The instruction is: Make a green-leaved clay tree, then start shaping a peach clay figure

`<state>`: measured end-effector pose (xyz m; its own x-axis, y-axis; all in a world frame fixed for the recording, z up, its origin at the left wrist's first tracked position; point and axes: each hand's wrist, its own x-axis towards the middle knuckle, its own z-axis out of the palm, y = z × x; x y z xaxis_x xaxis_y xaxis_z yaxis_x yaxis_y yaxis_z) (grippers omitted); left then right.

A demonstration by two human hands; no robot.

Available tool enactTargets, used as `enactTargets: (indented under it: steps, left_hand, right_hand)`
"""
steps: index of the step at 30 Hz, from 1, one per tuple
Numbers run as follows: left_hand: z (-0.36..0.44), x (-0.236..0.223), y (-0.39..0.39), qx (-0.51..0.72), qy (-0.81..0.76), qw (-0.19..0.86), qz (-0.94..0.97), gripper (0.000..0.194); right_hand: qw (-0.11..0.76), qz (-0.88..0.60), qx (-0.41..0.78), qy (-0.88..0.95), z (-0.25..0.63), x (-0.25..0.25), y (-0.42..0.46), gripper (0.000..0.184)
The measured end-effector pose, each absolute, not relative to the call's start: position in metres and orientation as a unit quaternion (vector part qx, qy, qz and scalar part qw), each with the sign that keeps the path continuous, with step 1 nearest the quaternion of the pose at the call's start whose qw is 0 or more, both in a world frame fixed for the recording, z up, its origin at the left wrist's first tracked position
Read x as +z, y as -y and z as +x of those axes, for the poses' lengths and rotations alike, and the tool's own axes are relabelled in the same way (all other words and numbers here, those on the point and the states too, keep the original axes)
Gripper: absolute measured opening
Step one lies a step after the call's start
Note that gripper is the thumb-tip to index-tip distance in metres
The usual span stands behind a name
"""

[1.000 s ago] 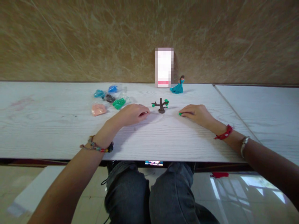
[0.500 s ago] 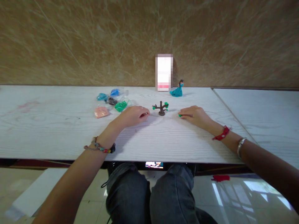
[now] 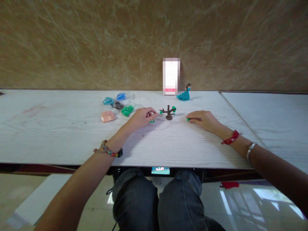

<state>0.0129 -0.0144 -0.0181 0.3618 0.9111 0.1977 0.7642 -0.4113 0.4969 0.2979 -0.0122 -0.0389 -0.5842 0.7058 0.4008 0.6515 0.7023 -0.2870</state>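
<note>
A small brown clay tree (image 3: 169,113) with green clumps on its branches stands upright on the table between my hands. My left hand (image 3: 143,116) is just left of it, fingers curved and apart, with the fingertips close to a branch. Under that hand a bit of green clay (image 3: 151,121) shows, partly hidden by the hand. To the right of the tree, my right hand (image 3: 201,118) rests low over the table, thumb and fingers pinched on a small green clay piece (image 3: 188,119).
Bags of green clay (image 3: 127,110), peach clay (image 3: 107,116) and other colours lie left of my left hand. A figurine in a teal dress (image 3: 184,94) stands at the back beside a blurred phone-like screen (image 3: 171,77) leaning on the wall.
My left hand has lifted its fingers apart and moved slightly right, uncovering green clay beneath. My right hand keeps its pinch. The whole view has shifted a little.
</note>
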Motion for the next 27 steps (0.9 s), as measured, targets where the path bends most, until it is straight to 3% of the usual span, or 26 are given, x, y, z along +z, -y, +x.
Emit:
enactTargets:
  steps: [4, 12, 23, 27]
  left_hand:
    - [0.017, -0.018, 0.017, 0.253, -0.527, 0.159, 0.796, 0.024]
    - [0.016, -0.018, 0.013, 0.297, -0.520, 0.142, 0.788, 0.022]
    - [0.040, -0.022, 0.008, 0.390, -0.464, 0.141, 0.783, 0.029]
    - [0.051, -0.026, 0.004, 0.426, -0.465, 0.148, 0.762, 0.020]
  right_hand:
    - [0.265, -0.373, 0.069, 0.886, 0.295, -0.033, 0.021, 0.014]
    - [0.378, -0.397, 0.074, 0.833, 0.270, 0.006, 0.023, 0.017]
    - [0.323, -0.331, 0.088, 0.882, 0.233, 0.031, -0.018, 0.014]
    - [0.320, -0.331, 0.095, 0.883, 0.233, 0.027, -0.017, 0.014]
